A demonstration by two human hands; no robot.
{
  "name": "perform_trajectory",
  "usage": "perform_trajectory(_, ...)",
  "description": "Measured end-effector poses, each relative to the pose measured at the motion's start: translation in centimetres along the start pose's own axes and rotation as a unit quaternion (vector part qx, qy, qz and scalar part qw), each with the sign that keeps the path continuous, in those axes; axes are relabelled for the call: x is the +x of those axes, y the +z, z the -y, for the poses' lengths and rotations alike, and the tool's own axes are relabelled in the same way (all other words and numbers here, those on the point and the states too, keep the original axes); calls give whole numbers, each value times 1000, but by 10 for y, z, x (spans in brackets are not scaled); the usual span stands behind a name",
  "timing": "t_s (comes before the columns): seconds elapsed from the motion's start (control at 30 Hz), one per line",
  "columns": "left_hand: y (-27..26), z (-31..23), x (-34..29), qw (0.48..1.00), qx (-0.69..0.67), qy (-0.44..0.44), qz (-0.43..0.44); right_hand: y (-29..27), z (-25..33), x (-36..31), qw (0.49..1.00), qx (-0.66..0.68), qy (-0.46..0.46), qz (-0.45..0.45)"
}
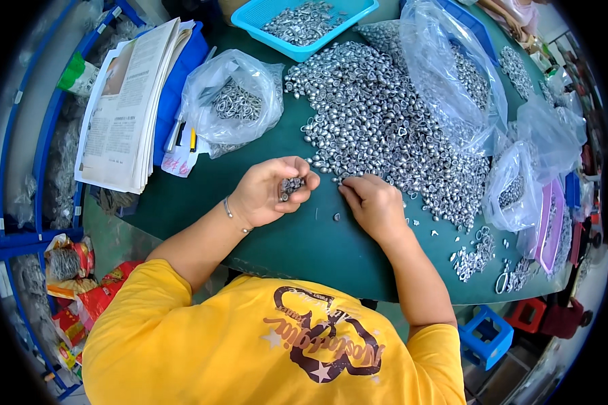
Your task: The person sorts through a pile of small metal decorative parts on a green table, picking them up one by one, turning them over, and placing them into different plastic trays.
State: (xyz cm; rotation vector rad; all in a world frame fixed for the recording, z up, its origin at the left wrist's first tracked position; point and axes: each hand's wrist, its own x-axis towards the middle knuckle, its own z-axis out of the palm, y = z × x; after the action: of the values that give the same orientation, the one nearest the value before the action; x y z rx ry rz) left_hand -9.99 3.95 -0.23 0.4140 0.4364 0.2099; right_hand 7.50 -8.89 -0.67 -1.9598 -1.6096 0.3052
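Observation:
My left hand is cupped palm up, its fingers curled round several small grey metal pieces. Just to its right, my right hand rests at the near edge of a large heap of small, rounded, shiny metal pieces. Its thumb and forefinger are brought together at the table top; what lies between them is too small to make out. A single loose piece lies on the green table between my two hands.
A clear bag of metal rings and stacked newspapers stand left. At the back is a light blue basket. Plastic bags and a small pile of metal bits lie right. A blue stool stands below. Another person's hand shows far right.

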Motion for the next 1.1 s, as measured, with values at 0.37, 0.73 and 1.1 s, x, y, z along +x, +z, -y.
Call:
perform_trajectory(0.37, 15, 16, 37, 533, 787, 306, -58, -17, -19, -5, 937, 319, 143, 10)
perform_trajectory(0.73, 18, -3, 24, 991, 118, 42, -46, -36, -38, -2, 712, 652, 233, 116)
perform_trajectory(1.1, 17, 24, 45, 532, 780, 324, -55, -3, -23, -1, 997, 5, -36, -62)
